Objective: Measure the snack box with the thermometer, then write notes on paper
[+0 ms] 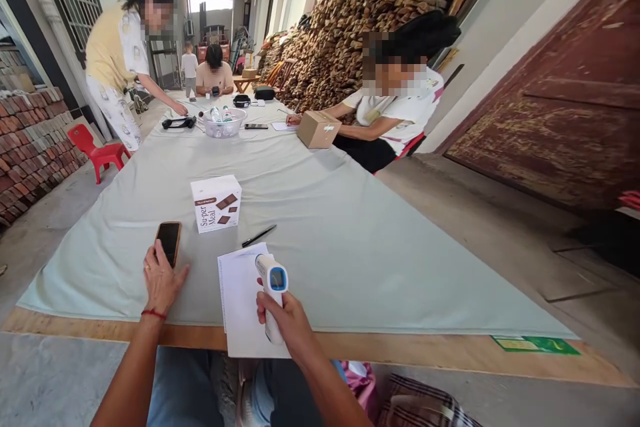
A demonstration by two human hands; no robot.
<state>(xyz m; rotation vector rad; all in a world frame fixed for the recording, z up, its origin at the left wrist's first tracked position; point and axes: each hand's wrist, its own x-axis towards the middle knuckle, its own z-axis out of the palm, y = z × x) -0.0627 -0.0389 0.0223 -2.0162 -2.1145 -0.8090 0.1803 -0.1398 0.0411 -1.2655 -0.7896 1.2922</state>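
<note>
My right hand (287,323) is wrapped round the handle of a white infrared thermometer (273,277) with a blue-rimmed screen. It is held over white sheets of paper (240,307) at the table's near edge. My left hand (163,280) lies on the cloth with its fingers spread, the fingertips touching the lower part of a dark-screened phone (169,240) in an orange-brown case. Just beyond the papers is a black pen (259,235). A white box (216,205) with brown chocolate pictures stands upright past the phone.
Grey-green cloth (400,267) covers the long table. Farther along are a clear plastic basin (223,125) of bottles, a cardboard box (319,129) and a black phone (257,126). People sit or stand around the far part. A red chair (100,150) is at left.
</note>
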